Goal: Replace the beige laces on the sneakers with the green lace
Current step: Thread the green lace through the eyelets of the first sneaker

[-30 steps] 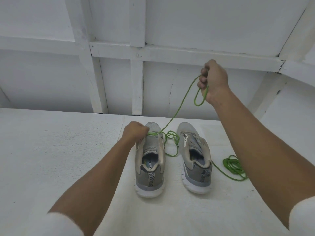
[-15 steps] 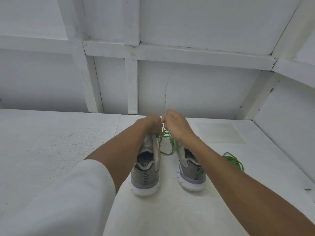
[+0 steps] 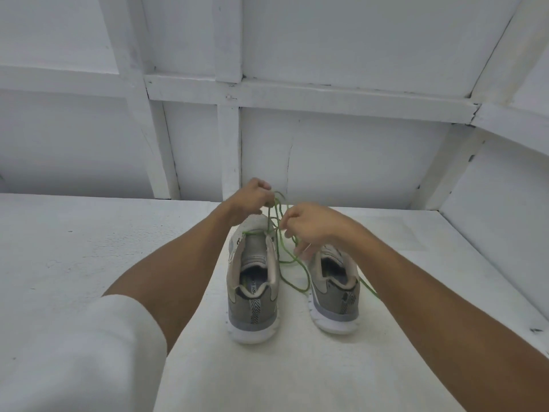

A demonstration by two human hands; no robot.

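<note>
Step in hand: threading the green lace (image 3: 300, 289) through the front eyelets of the left sneaker (image 3: 252, 295), which stands just beside the right sneaker (image 3: 334, 295) on the white table (image 3: 89, 248). No beige lace is in view. The left hand (image 3: 251, 197) grips the lace above the toe, fingers curled. The right hand (image 3: 309, 224) pinches a strand close by (the two hands near, not touching). Slack loops between the shoes. The next move likely calls for drawing the slack through evenly without tangling.
</note>
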